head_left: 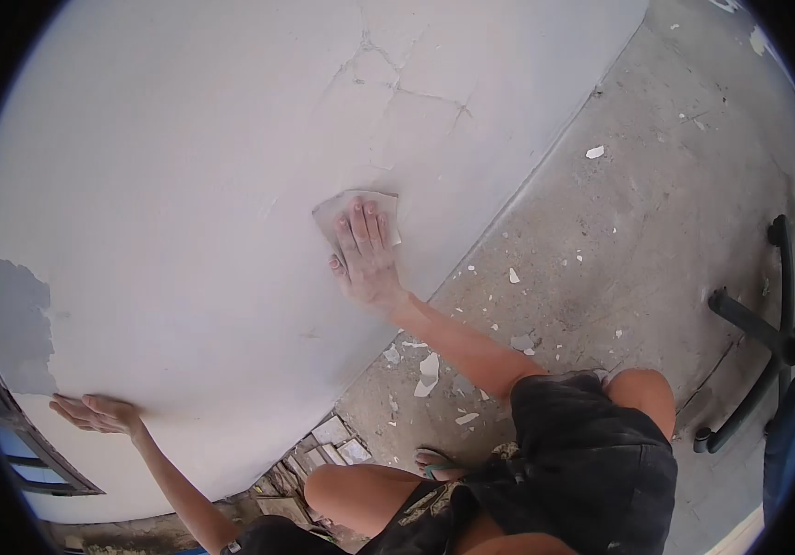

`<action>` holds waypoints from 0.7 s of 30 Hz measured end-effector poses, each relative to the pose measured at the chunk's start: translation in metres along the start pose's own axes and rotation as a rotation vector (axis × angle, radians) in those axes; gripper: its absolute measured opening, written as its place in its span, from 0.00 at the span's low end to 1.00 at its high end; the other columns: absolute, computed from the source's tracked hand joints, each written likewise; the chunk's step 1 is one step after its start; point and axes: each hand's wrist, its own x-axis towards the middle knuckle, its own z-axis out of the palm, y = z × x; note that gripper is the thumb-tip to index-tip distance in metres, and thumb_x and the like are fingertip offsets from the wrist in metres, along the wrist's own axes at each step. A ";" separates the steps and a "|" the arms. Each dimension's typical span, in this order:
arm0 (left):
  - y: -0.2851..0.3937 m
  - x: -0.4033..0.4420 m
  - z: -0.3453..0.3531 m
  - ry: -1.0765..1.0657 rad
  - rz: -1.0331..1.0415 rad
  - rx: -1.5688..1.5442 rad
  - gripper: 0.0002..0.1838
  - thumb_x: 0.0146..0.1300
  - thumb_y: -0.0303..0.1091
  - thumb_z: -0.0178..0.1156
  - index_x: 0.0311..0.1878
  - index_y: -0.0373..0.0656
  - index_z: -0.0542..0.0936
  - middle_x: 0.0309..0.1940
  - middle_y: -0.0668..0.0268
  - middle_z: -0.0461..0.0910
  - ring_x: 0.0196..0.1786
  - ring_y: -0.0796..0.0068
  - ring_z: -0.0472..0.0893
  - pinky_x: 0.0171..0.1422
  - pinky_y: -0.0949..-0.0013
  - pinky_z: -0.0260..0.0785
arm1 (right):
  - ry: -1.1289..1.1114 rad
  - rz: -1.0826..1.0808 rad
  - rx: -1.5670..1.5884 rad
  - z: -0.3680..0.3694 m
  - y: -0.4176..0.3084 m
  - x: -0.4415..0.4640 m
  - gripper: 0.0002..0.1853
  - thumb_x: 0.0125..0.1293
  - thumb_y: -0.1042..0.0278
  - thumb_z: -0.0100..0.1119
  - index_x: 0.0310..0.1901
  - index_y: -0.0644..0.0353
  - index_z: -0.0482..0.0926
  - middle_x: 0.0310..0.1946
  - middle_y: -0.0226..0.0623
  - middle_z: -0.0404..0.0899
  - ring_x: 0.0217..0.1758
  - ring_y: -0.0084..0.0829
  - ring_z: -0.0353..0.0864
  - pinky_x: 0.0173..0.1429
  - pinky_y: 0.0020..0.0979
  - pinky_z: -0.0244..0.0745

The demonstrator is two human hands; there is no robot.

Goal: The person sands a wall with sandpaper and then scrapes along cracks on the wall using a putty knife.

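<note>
Wall, pale and smooth-coated (194, 222): filling most of the view on the left, carrying hairline cracks (416, 93) above the working area. Concrete floor (638, 213), dusty: running along the right, meeting the wall at a slanting edge. Dark clothing (591, 453): covering the crouching person at the bottom. Swivel chair base (793, 350), black, several-legged: standing at the far right, partly cut off. Grey patch (13, 319), ragged-edged: showing on the wall at the far left. Window frame (36, 435), dark: sitting below that patch. Tile pieces (331, 433), loosely piled: lying at the wall's foot. Right hand (367, 248), one: lying flat, fingers extended and nearly together, thumb apart, palm down, pressing rather than gripping. Left hand (97, 413), one: resting flat against the wall just beside the grey patch, fingers straight, grasping nothing visible. Abrasive sheet (329, 214), thin, greyish, apparently sandpaper: lying against the wall directly beneath the right hand, projecting past the fingertips and showing on both sides of the fingers; its visible part is spreading wider across the fingers than along them, the lower portion being hidden, so the true long axis is remaining uncertain. The right hand is touching it; the left is standing well apart. Sandal (434, 467), one: showing on a foot. Flakes (428, 373), whitish: littering the floor.
</note>
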 end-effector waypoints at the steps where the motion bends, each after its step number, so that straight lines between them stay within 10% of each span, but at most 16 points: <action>1: 0.002 0.001 -0.001 0.001 0.020 -0.004 0.38 0.76 0.61 0.30 0.77 0.43 0.60 0.76 0.52 0.57 0.78 0.53 0.55 0.78 0.48 0.51 | 0.005 0.005 0.015 -0.004 0.005 0.008 0.35 0.75 0.57 0.45 0.78 0.63 0.52 0.80 0.56 0.43 0.84 0.54 0.39 0.83 0.56 0.33; 9: 0.010 0.000 0.002 -0.009 -0.012 -0.034 0.38 0.77 0.60 0.29 0.77 0.41 0.59 0.77 0.51 0.57 0.79 0.53 0.54 0.78 0.47 0.52 | 0.095 0.206 0.197 -0.095 0.071 0.236 0.35 0.76 0.58 0.43 0.78 0.68 0.47 0.80 0.58 0.41 0.83 0.58 0.37 0.82 0.57 0.36; 15: 0.005 0.003 0.000 -0.003 -0.004 0.006 0.38 0.76 0.60 0.29 0.77 0.40 0.60 0.76 0.50 0.57 0.79 0.53 0.53 0.78 0.47 0.51 | -0.017 0.025 0.020 -0.001 0.014 -0.018 0.38 0.75 0.55 0.46 0.78 0.68 0.48 0.79 0.61 0.42 0.83 0.57 0.39 0.83 0.54 0.36; 21: 0.018 -0.001 0.000 -0.002 -0.026 -0.018 0.38 0.76 0.59 0.30 0.76 0.38 0.60 0.76 0.48 0.58 0.79 0.52 0.54 0.79 0.46 0.48 | 0.299 0.108 0.164 -0.077 0.073 0.225 0.34 0.78 0.55 0.37 0.78 0.66 0.47 0.80 0.56 0.38 0.84 0.53 0.32 0.83 0.50 0.32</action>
